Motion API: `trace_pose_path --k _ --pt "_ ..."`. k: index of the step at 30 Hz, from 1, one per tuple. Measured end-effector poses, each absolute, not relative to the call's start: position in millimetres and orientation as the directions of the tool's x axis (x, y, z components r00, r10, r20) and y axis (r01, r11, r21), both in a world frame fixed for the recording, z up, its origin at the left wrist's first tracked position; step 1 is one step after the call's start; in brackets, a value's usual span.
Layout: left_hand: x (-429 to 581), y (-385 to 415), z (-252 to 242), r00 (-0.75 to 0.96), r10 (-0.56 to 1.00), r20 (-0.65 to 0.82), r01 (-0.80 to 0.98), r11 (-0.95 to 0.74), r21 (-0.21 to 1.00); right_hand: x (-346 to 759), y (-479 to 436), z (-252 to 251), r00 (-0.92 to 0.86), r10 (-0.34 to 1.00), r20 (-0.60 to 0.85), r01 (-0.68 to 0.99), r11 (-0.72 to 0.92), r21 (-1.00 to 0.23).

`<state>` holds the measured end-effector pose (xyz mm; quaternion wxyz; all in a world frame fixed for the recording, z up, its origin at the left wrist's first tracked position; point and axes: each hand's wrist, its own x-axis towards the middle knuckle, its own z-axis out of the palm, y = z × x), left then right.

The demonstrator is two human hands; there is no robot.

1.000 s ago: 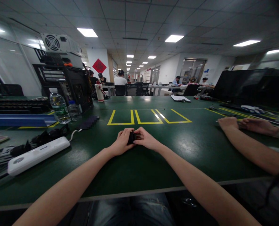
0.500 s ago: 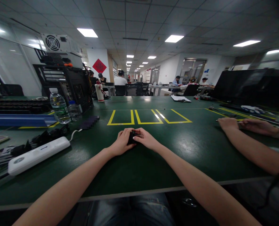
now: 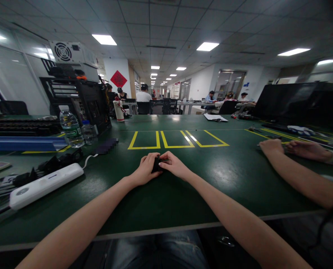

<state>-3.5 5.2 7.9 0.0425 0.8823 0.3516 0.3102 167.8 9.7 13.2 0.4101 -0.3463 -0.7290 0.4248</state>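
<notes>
Close in front of me, a small black object [image 3: 156, 164] is held between my hands at the green table top [image 3: 161, 201]; its kind cannot be made out. My left hand [image 3: 145, 170] is closed around its left side, the fingers covering most of it. From the right, my right hand [image 3: 174, 165] pinches at its edge with thumb and forefinger. Whatever the right fingertips grip is too small to tell apart from the black object. Beyond my hands, yellow tape outlines [image 3: 178, 146] mark the table.
A white power strip [image 3: 47, 185] with cables lies at left, near a water bottle [image 3: 71, 129] and an open computer case [image 3: 92, 108]. A co-worker's hands [image 3: 273, 147] work at right. A clipboard [image 3: 215, 117] lies toward the far edge.
My hands hold almost the same pose around the black object, which looks slightly turned. At right, the co-worker's hands have shifted a little.
</notes>
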Motion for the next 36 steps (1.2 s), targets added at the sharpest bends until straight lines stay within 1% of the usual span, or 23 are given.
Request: trace_pose_path --k 6,11,17,21,25,33,36 --pt "-3.9 5.2 7.5 0.557 0.647 0.52 0.589 -0.75 0.301 167.3 8.1 16.5 -0.45 0.859 0.242 0.171 0.349 -0.921" --pt "-4.3 3.9 9.1 0.564 0.649 0.51 0.589 -0.749 0.302 168.8 4.7 18.8 -0.484 0.832 0.271 0.158 0.388 -0.908" --pt "-3.7 4.6 8.9 0.563 0.652 0.508 0.595 -0.746 0.299 167.6 8.6 14.9 -0.445 0.835 0.323 0.165 0.432 -0.887" --pt "-3.0 5.6 7.7 0.555 0.658 0.509 0.609 -0.738 0.291 166.0 13.0 12.0 -0.424 0.854 0.301 0.17 0.401 -0.9" --pt "-3.3 5.3 8.4 0.561 0.655 0.506 0.602 -0.742 0.294 166.3 13.3 12.7 -0.444 0.858 0.258 0.171 0.364 -0.916" --pt "-3.5 3.6 10.7 0.567 0.659 0.494 0.601 -0.741 0.299 168.3 8.0 15.0 -0.483 0.829 0.28 0.154 0.396 -0.905" --pt "-3.4 3.5 10.9 0.572 0.657 0.491 0.598 -0.744 0.299 167.8 8.0 14.8 -0.462 0.836 0.297 0.167 0.411 -0.896"
